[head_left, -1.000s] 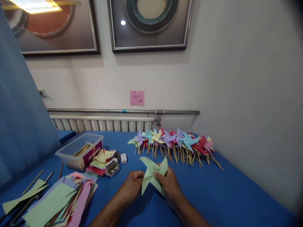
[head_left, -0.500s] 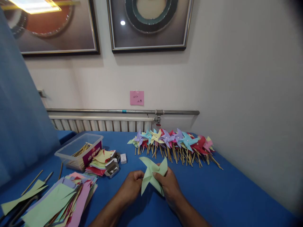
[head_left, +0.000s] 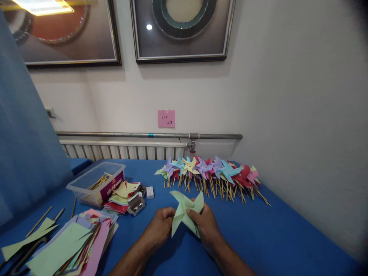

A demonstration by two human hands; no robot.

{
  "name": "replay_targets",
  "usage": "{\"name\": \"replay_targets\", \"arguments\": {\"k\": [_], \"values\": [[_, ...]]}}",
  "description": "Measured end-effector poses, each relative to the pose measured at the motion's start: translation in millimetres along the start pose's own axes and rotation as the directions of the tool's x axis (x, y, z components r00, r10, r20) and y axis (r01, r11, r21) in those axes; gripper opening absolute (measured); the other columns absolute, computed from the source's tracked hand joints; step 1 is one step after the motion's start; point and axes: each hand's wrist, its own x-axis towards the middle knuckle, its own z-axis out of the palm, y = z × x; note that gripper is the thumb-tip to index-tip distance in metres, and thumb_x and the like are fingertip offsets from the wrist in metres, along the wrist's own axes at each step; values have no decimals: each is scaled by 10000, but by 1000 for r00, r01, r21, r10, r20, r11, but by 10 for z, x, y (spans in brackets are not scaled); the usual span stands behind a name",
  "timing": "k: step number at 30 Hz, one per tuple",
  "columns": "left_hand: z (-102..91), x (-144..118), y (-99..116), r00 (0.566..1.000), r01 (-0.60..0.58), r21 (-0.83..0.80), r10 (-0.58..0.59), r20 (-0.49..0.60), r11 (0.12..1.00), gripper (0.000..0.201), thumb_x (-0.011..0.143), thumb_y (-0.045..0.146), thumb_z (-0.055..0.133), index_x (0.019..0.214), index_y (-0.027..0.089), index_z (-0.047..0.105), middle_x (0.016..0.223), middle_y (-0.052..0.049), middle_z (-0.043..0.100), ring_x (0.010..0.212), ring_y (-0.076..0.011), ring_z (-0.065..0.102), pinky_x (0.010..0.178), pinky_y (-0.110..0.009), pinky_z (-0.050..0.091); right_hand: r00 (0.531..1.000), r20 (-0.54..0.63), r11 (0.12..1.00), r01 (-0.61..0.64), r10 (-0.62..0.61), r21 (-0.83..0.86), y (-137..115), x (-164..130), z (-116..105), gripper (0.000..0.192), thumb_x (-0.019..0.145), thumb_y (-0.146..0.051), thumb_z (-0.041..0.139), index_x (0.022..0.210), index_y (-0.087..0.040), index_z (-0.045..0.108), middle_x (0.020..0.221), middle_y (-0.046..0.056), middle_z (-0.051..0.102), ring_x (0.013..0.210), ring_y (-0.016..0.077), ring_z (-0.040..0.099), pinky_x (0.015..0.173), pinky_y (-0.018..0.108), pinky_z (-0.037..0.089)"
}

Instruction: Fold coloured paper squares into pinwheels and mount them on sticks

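Observation:
A light green paper pinwheel (head_left: 184,212) is held upright just above the blue table (head_left: 273,237), its folded points spread out. My right hand (head_left: 205,226) grips it from the right, thumb on its front. My left hand (head_left: 161,226) pinches its left edge. A row of finished pinwheels (head_left: 209,170) in purple, blue, yellow and red lies on wooden sticks farther back, apart from both hands.
Stacks of cut coloured paper (head_left: 69,249) lie at the left front. A clear plastic box (head_left: 96,184) holds wooden sticks. A small open tin (head_left: 136,205) and a white box (head_left: 150,192) sit beside more paper (head_left: 122,195). A radiator (head_left: 123,150) runs along the wall.

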Motion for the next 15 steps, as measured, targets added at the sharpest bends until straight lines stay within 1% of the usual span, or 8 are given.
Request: {"name": "replay_targets", "arguments": {"k": [4, 8, 15], "values": [[2, 1, 3, 1000, 2, -14, -2, 2, 1000, 262, 645, 407, 712, 689, 156, 652, 475, 52, 541, 424, -77, 400, 462, -229, 253, 1000, 10, 998, -10, 10, 64, -9, -5, 9, 426, 638, -314, 761, 1028, -190, 643, 775, 18, 730, 643, 214, 661, 607, 297, 516], [10, 2, 7, 1000, -2, -22, 1, -3, 1000, 239, 635, 387, 696, 673, 157, 641, 477, 50, 544, 423, -75, 397, 463, -231, 251, 1000, 12, 997, -11, 10, 75, -16, -8, 13, 406, 636, -313, 767, 1004, -192, 646, 740, 6, 719, 625, 206, 650, 600, 292, 513], [9, 17, 3, 1000, -3, -11, 3, 8, 1000, 257, 633, 395, 697, 684, 147, 653, 481, 48, 529, 426, -74, 390, 465, -236, 254, 1000, -1, 997, -12, 12, 80, -20, 8, 26, 410, 610, -311, 769, 977, -182, 638, 717, -9, 694, 605, 181, 613, 586, 276, 499]]}}
